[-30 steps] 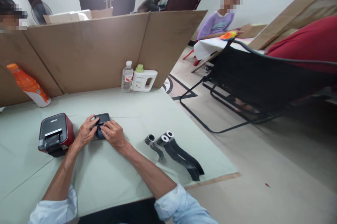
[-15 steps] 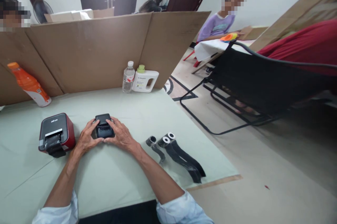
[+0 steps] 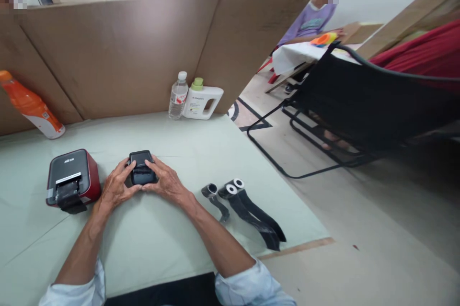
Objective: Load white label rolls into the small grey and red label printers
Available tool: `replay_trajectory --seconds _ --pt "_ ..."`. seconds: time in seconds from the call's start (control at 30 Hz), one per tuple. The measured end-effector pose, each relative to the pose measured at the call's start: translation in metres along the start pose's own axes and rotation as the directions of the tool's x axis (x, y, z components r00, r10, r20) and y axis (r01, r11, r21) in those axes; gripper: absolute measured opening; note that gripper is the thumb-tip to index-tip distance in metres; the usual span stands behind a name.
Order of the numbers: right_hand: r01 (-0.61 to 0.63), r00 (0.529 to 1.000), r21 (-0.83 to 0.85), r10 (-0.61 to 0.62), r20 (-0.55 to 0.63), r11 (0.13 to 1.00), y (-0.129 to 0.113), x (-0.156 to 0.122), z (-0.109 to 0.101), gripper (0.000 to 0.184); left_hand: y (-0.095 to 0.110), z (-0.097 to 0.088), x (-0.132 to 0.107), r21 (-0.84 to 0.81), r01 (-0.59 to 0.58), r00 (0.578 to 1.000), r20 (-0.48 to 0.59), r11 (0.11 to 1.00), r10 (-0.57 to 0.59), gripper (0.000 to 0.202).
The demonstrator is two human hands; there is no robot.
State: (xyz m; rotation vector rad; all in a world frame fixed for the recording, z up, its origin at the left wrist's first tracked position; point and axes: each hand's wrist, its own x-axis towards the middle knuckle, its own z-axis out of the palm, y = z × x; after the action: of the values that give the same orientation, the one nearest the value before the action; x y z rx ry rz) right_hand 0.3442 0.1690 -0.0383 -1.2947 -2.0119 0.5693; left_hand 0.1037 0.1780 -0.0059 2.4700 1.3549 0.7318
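Observation:
Between my two hands is a small black box-shaped device (image 3: 143, 175) with a smooth flap-like upper part. My left hand (image 3: 117, 184) grips its left side, fingers at the top edge and thumb at the near edge. My right hand (image 3: 167, 181) holds the right side the same way, and both thumbs almost meet in front. Left of my left hand stands a black and red printer-like machine (image 3: 74, 176) with a black strip hanging from its front. To the right of my right forearm lie several rolls of black ribbon (image 3: 247, 210) with loose tails; two show white cores.
A pale green cloth (image 3: 151, 229) covers the table. Along the cardboard partition (image 3: 136, 57) stand a tilted orange bottle (image 3: 34, 107), a clear water bottle (image 3: 178, 96) and a white jug (image 3: 203, 102). Beyond the right edge are a black folding chair (image 3: 359, 105) and a seated person (image 3: 309, 23).
The view has tilted down slightly, so the background sits higher. Both hands keep their hold on the black device, which stays in about the same place on the table.

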Motion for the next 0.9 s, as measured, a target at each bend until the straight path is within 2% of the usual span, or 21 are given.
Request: replay_trajectory --seconds 0.13,0.37,0.63,0.77,0.9 --pt "-0.012 1.0 -0.004 0.012 0.001 1.0 -0.001 0.001 -0.001 0.1 0.0 0.004 -0.001 0.029 0.026 1.0 0.012 0.999 -0.027 0.081" --pt "-0.028 0.999 0.055 0.031 -0.04 0.998 -0.004 0.004 -0.002 0.111 0.004 0.011 0.004 0.046 0.046 0.999 0.015 0.998 -0.047 0.102" --pt "-0.038 0.999 0.037 0.039 -0.021 0.999 -0.013 0.006 -0.003 0.109 0.002 0.014 0.003 0.087 0.085 0.995 0.053 0.993 -0.09 0.101" --pt "-0.064 0.998 -0.009 0.064 0.015 0.998 -0.017 0.008 -0.003 0.117 -0.002 0.014 0.003 0.097 0.062 0.996 0.054 0.993 -0.067 0.1" --pt "-0.059 0.998 -0.005 0.059 0.029 0.998 -0.017 0.011 -0.003 0.116 -0.005 0.013 0.006 0.077 0.032 0.998 0.045 0.997 -0.035 0.097"
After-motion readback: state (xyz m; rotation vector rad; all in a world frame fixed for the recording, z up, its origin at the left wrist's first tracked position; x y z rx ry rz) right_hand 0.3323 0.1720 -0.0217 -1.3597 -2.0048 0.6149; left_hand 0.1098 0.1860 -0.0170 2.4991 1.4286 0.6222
